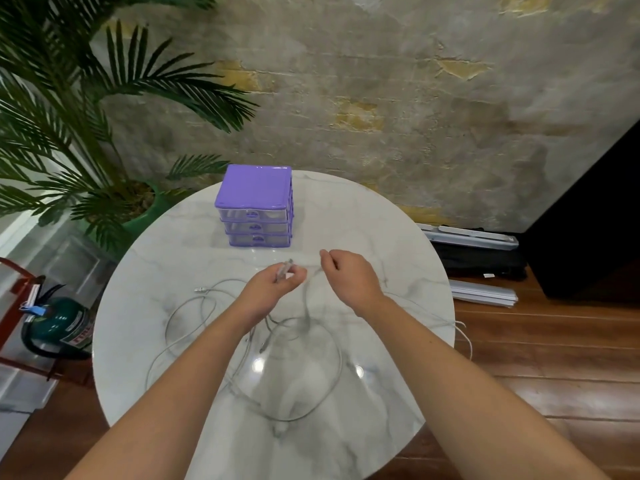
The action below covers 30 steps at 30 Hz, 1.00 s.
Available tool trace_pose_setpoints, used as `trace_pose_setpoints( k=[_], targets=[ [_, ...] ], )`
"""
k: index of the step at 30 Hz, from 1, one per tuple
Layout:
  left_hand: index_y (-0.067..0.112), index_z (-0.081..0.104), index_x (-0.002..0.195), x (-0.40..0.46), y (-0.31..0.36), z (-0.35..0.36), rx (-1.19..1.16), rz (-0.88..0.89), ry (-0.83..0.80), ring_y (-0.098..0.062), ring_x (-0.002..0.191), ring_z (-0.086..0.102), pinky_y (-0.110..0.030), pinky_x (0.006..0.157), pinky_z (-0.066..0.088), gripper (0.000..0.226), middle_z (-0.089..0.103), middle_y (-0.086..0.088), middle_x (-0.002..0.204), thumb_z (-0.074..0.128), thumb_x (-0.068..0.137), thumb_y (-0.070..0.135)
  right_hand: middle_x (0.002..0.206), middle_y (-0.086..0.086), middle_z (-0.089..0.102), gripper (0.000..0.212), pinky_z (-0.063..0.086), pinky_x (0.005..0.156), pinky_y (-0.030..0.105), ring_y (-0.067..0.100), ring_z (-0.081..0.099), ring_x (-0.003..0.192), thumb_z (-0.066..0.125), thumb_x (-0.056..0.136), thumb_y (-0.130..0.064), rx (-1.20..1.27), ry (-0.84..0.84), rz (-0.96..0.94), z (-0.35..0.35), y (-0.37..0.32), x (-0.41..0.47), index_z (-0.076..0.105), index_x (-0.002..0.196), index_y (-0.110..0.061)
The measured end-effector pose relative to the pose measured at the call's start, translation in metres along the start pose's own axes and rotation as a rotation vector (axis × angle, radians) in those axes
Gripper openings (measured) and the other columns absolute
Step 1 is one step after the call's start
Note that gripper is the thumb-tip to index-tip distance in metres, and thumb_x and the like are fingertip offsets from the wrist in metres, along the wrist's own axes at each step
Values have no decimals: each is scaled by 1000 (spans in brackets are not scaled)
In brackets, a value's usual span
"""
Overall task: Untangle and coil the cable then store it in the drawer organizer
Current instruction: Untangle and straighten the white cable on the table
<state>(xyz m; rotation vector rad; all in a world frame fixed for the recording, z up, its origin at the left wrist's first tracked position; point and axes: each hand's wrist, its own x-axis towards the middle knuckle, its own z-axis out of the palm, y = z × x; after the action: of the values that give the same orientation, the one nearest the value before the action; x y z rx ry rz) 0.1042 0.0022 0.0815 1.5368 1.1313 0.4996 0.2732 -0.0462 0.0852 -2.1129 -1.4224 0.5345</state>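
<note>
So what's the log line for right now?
left hand: pinches cable plug | right hand: pinches cable | cable: tangled on table | drawer organizer: closed

1. Even, fairly bright indoor light; soft shadows only.
2. Two small glare spots from overhead lamps on the glossy worktop (398, 258).
3. Wide-angle bending toward the edges.
4. Slight overall softness; the thin cable (311, 407) looks faint.

Below the left hand (273, 284), our wrist hides part of the cable (311, 407). Between both grips the strand blurs into the marble. Right of the right hand (349, 275), we lose the cable over the table (145, 358) edge.
</note>
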Motion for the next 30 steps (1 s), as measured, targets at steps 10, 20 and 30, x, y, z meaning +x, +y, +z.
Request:
trace_pose_setpoints(
  k=[10,20,30],
  targets=[
    [22,40,74,20,-39,-28,-1139,-183,426,-7,39,23,-18,49,28,38,22,9,46,36,102,47,55,7,51,51,32,52,31,32,55,63,39,96,-35,-206,119,288,-42,93,-24,45,52,-11],
    [22,40,68,21,-37,-9,-1493,-218,456,-7,37,26,-17,49,33,39,26,8,47,38,104,37,66,0,57,47,36,86,35,27,57,75,24,103,-33,-463,-94,309,-25,133,-42,61,79,-16],
    [21,39,66,18,-31,-18,-1518,-177,459,-9,39,25,-19,51,23,54,27,6,48,25,96,62,108,0,68,38,46,94,37,23,60,102,36,99,-48,45,-431,42,35,20,-41,64,112,-26]
  ],
)
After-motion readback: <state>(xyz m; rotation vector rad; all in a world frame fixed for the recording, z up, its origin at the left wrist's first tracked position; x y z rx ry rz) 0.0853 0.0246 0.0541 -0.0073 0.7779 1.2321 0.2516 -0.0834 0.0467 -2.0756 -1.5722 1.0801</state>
